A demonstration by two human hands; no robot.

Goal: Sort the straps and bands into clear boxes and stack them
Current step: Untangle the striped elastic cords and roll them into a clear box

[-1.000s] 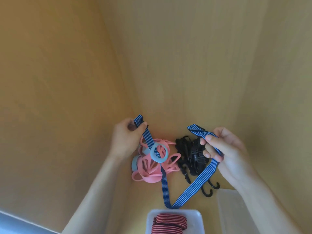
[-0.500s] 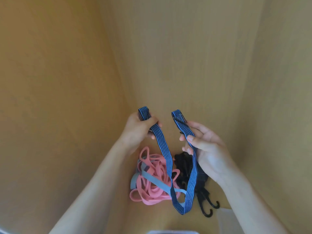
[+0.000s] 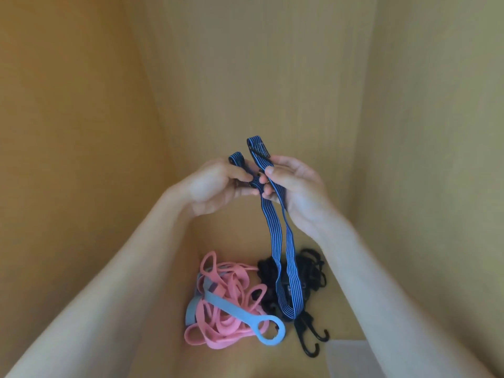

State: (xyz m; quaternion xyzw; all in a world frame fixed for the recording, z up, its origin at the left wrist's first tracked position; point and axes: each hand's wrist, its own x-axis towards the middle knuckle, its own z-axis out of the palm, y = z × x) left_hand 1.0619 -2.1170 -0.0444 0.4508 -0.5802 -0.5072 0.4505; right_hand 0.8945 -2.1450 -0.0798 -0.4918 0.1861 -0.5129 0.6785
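Blue striped strap [image 3: 283, 268] hangs as a doubled loop above the black cords, its two ends raised and close together. The left hand [image 3: 215, 184] has its grip pinched on one end, and the right hand [image 3: 294, 186] has its grip closed on the other. Below, on the wooden surface [image 3: 245, 358], lie pink bands [image 3: 226, 320], a pale blue band [image 3: 231, 309] across them, black hooked cords [image 3: 313, 274], and a clear box [image 3: 346, 353] corner.
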